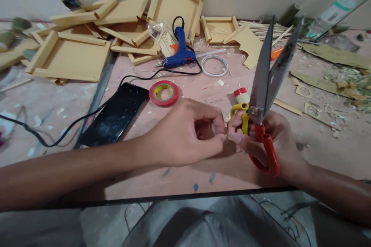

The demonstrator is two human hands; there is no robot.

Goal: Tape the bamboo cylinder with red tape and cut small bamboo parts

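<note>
Near the table's front edge, my left hand [188, 135] is closed in a pinch, thumb and forefinger together. What lies in that pinch is too small to make out. My right hand [278, 142] holds scissors [261, 112] with one yellow and one red handle, their blades pointing up and partly apart. Its thumb and fingertips meet the left fingertips around the same tiny bit. Behind the left wrist are a roll of red tape [164, 93] and a black phone [116, 114]. A small red-and-white cylinder [241, 95] stands just behind the scissors' yellow handle.
Folded tan cardboard trays [69, 56] are piled along the back. A blue glue gun [181, 52] lies mid-table, its black cord running left past the phone. Beside it are a white tape roll [215, 65] and thin sticks [165, 40]. Shavings [352, 85] litter the right side.
</note>
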